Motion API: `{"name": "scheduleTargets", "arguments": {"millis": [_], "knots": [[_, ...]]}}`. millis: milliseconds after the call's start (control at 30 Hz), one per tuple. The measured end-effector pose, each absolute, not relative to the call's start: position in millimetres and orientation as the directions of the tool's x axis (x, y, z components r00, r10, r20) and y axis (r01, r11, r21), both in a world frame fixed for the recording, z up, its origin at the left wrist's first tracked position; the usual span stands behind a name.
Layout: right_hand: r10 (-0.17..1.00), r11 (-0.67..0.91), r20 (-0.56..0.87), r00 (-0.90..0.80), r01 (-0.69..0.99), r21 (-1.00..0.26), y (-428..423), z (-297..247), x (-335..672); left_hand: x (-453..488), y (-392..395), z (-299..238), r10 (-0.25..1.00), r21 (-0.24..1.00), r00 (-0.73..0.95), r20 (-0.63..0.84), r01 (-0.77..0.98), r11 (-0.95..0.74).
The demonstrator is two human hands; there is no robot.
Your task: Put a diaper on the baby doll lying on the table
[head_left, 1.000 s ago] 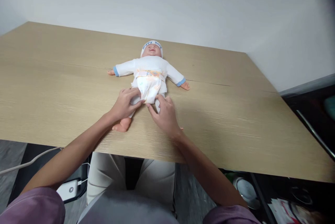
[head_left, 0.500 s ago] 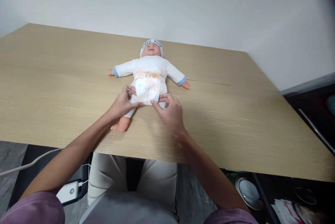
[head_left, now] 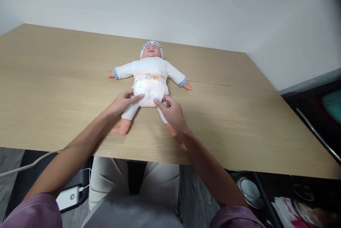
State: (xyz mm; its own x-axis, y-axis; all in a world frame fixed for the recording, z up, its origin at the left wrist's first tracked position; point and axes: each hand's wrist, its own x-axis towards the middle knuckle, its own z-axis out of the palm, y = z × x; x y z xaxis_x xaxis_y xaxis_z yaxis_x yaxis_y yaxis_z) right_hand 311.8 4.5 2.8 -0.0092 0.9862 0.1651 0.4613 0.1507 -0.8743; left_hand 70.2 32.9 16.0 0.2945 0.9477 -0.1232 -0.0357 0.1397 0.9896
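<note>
From my remote seat I see the left sleeve [head_left: 34,212] and right sleeve [head_left: 236,217], both dusky purple, loose and short, on either side of the trousers [head_left: 108,182]. The trousers are cream-coloured, with soft creases. Below them in my view spreads a smooth grey garment [head_left: 130,213]. Left hand [head_left: 123,103] and right hand [head_left: 173,112] are bare.

Doll [head_left: 152,65] — face-up on table [head_left: 226,121] | left hand [head_left: 123,102], right hand [head_left: 173,113] — touching sides of diaper [head_left: 148,93]

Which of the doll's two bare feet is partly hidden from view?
The pinkish-orange foot on the picture's right, partly behind the person's right wrist; the other foot shows whole.
</note>
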Motion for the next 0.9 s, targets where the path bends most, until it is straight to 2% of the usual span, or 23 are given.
{"name": "scheduleTargets", "arguments": {"millis": [100,267,400,500,567,667,767,833,900], "knots": [[0.961,0.209,0.274,0.030,0.568,-0.796,1,0,309,67,34,13,0.945,0.986,0.297,-0.133,-0.058,0.157],[0.893,0.295,0.447,0.062,0.669,-0.683,-4,-3,309,58,32,13,0.948,0.993,0.298,-0.113,0.017,0.113],[0.915,0.322,0.402,-0.040,0.673,-0.666,-12,1,322,44,27,27,0.928,0.991,0.363,-0.083,0.127,0.038],[0.936,0.331,0.331,-0.116,0.606,-0.723,-18,8,340,26,28,39,0.918,0.975,0.389,-0.072,0.223,-0.017],[0.954,0.290,0.277,-0.112,0.563,-0.774,-13,12,355,13,36,42,0.939,0.950,0.338,-0.058,0.307,-0.052],[0.938,0.274,0.346,-0.002,0.618,-0.737,17,12,379,-4,63,39,0.982,0.826,0.164,0.096,0.538,-0.171],[0.848,0.305,0.529,0.041,0.778,-0.549,71,5,397,-8,106,28,0.947,0.583,0.089,0.310,0.769,-0.263],[0.839,0.282,0.544,0.013,0.845,-0.455,111,-1,402,-4,136,21,0.938,0.466,0.109,0.328,0.845,-0.261],[0.866,0.269,0.499,-0.028,0.867,-0.419,145,-9,401,2,161,16,0.947,0.411,0.149,0.283,0.874,-0.260]]}}
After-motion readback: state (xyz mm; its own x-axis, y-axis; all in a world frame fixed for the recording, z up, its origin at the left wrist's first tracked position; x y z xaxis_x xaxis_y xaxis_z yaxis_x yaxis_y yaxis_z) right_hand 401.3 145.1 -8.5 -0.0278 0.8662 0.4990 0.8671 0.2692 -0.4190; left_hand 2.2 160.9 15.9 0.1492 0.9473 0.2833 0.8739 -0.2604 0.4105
